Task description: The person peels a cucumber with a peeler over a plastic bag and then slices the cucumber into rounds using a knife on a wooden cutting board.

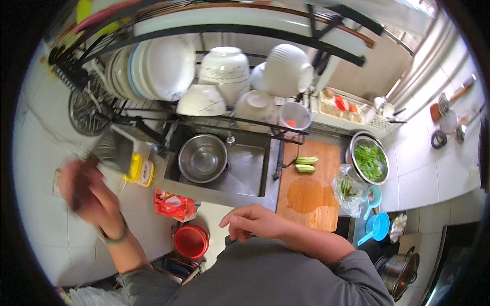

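My left hand (86,191), blurred, is raised at the left beside the sink, around the dark handle of what looks like a cleaver (118,149); blur hides the exact grip. The broad grey blade is near a yellow tub (141,170). My right hand (252,222) hangs before my body, fingers loosely bent, with nothing in it. A steel bowl (203,158) stands in the sink (247,168). Two pale green pieces of cut squash (306,164) lie on a wet wooden cutting board (310,191) right of the sink.
A dish rack (214,121) with plates and bowls overhangs the sink. Right of the board are a bowl of leafy greens (368,160), a plastic bag of green vegetables (348,189), blue scoops (377,225) and a steel pot (398,273). A red bucket (191,241) stands below the sink's edge.
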### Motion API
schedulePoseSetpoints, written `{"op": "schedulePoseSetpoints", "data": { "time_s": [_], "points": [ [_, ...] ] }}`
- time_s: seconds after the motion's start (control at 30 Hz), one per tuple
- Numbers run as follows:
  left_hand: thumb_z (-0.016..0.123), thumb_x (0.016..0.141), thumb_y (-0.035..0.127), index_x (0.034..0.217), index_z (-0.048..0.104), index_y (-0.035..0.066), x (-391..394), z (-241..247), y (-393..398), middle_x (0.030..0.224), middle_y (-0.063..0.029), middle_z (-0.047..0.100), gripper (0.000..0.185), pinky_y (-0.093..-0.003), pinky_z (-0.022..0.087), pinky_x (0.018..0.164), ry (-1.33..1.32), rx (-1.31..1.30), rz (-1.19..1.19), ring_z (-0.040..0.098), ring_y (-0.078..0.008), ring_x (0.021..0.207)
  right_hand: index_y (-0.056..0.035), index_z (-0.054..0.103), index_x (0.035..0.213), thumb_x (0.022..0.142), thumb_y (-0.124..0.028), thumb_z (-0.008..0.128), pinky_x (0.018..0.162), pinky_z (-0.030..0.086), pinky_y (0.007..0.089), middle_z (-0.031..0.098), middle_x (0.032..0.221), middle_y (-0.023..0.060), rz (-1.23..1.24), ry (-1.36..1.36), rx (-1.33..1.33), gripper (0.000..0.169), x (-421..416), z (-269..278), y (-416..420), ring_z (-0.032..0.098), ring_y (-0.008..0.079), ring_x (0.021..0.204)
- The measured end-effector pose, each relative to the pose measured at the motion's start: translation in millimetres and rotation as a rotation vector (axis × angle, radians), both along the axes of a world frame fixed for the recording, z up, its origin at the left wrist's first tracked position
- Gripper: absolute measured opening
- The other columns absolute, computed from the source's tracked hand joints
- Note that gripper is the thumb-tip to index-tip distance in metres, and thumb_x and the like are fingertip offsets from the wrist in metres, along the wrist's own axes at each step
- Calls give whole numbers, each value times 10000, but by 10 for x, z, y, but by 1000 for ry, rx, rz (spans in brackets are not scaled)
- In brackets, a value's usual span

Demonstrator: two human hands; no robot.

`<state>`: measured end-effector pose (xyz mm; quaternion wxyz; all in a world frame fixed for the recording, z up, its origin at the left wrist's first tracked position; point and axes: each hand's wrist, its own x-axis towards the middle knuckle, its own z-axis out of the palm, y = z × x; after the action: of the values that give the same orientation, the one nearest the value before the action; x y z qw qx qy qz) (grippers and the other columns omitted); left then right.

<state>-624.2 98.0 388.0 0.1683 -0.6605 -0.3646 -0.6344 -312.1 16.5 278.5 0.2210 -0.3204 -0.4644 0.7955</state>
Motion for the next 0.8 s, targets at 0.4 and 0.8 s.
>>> {"op": "schedulePoseSetpoints", "data": {
  "time_s": [0.4,0.8],
  "points": [
    [598,784,113,1196,553,42,2745,-1844,-641,1200,-121,551,420,-381,492,831,796,-327,-1129,594,-268,961,-55,606,931,962,-511,431,612,521,353,653,825,60,-556,180,-590,489,1416,-861,-694,639,194,700],
    [639,754,95,1021,574,53,4672,-3368,-16,982,-134,590,279,-441,477,805,769,-826,-780,584,-313,944,-43,489,772,824,-80,448,437,430,330,490,599,67,-1136,-612,-402,76,2480,-2404,-1695,471,170,464]
  ]
}}
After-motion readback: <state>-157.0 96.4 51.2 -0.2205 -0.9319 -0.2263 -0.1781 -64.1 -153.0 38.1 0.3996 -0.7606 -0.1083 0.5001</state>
